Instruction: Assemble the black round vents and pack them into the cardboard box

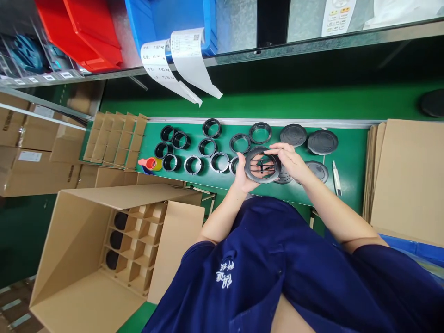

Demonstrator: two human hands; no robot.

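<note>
Both my hands hold one black plastic ring with crossbars (262, 165) above the green table (347, 157). My left hand (243, 175) grips its lower left rim from behind, palm showing through the ring. My right hand (290, 161) curls its fingers over the top right rim. Just under the ring lie several black rings, such as one (240, 143) to its upper left. Black round lids (293, 134) (322, 141) lie to the right, and another lid (318, 170) sits beside my right wrist.
A red-capped tape roll (151, 163) lies at the table's left end. A box cutter (336, 177) lies at the right. An open carton with cardboard dividers (133, 247) stands lower left. Flat cardboard (409, 180) is stacked at right. Red (83, 32) and blue bins (173, 21) sit on the shelf.
</note>
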